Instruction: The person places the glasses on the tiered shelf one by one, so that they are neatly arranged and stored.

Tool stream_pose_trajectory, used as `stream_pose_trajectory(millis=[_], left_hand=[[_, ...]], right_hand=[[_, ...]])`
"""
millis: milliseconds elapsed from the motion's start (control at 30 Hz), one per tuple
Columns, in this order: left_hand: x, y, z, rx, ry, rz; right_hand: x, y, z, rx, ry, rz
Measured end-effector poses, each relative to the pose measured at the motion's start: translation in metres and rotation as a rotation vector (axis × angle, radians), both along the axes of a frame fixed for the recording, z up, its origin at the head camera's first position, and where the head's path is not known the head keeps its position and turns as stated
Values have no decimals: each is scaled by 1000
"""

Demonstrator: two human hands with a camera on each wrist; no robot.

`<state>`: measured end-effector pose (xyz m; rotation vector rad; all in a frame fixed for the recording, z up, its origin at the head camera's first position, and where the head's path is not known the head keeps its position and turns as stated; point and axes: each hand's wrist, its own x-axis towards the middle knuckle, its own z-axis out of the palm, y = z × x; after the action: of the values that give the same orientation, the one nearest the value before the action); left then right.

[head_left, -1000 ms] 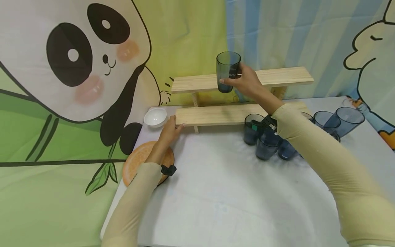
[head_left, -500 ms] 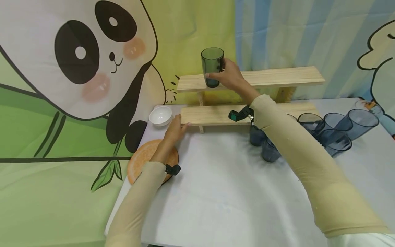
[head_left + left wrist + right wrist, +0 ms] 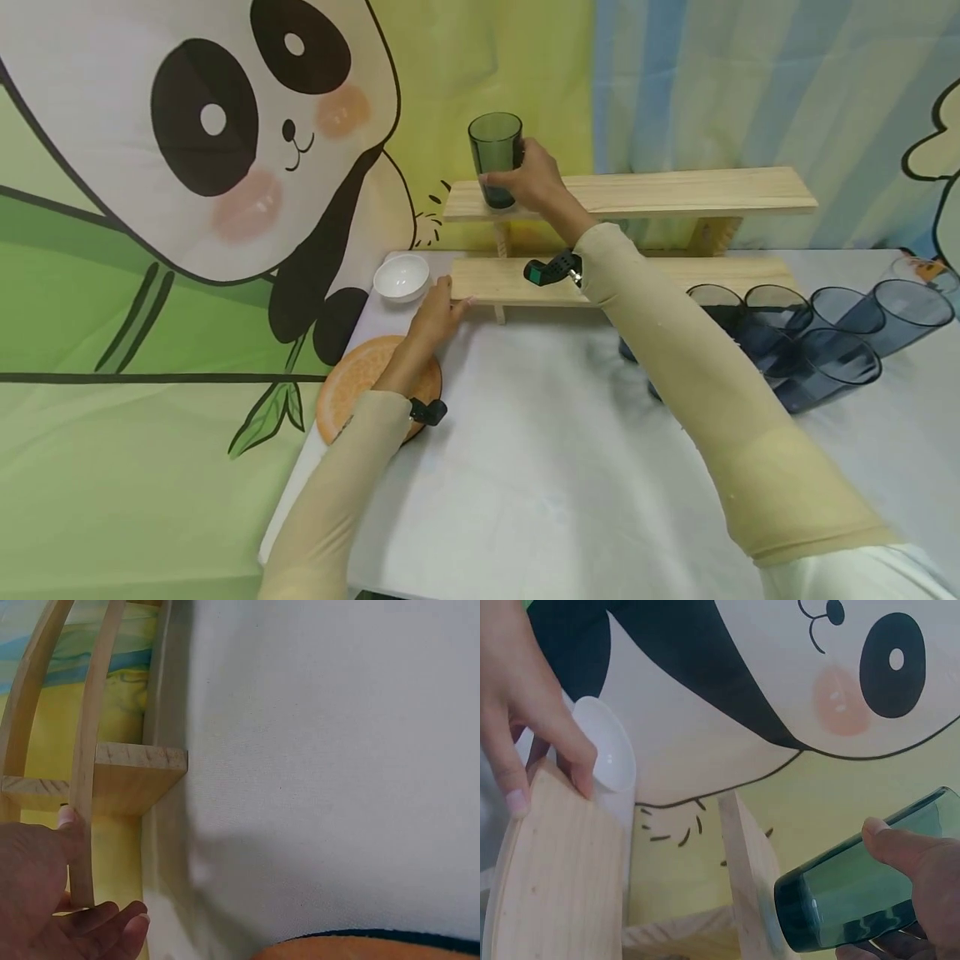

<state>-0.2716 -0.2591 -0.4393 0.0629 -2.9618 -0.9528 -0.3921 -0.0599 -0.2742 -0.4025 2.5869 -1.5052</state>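
"Smoky green glass (image 3: pixel 493 152): held where?"

"In the right hand (image 3: pixel 534 177), between thumb and curled fingers, near upright, at the left end of the upper board (image 3: pixel 675 192). Touching the wood or just above it? Cannot tell."

"And on the left?"

"Lower board (image 3: pixel 495 279), gripped by the end in the left hand (image 3: pixel 431 321), with thumb and fingers round it. Probably best held firm, as a brace."

"How to finish well?"

"Judging from the angle: straighten the glass first, ease the base down flat, well in from the board's front edge, then loosen the thumb gently."

"Any hazard?"

"Perhaps during the return: a cluster of dark glasses (image 3: pixel 840 367), lower and to the right of the right fingers, partly behind the right sleeve (image 3: pixel 720 404). Better to lift the elbow."

"And round about?"

"White tabletop (image 3: pixel 525 492) beneath both hands. Just left of the left fingertips, a white bowl (image 3: pixel 402 279); nearer, below that hand, an orange round mat (image 3: pixel 348 379), partly hidden by the left sleeve (image 3: pixel 337 475). Beyond the right fingers, a cloth backdrop (image 3: pixel 555 67), yellow then striped blue, with a large panda (image 3: pixel 277 167) off to the left."
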Motion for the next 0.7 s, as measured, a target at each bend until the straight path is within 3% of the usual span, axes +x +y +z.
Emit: stream_pose_trajectory(millis=[400,700], left_hand=[[-1,9,0,-10,-16,26],[-2,22,2,-9,-30,14]], right_hand=[[-7,-27,2,-41,22,20],[-12,-23,-10,-90,-9,-27]])
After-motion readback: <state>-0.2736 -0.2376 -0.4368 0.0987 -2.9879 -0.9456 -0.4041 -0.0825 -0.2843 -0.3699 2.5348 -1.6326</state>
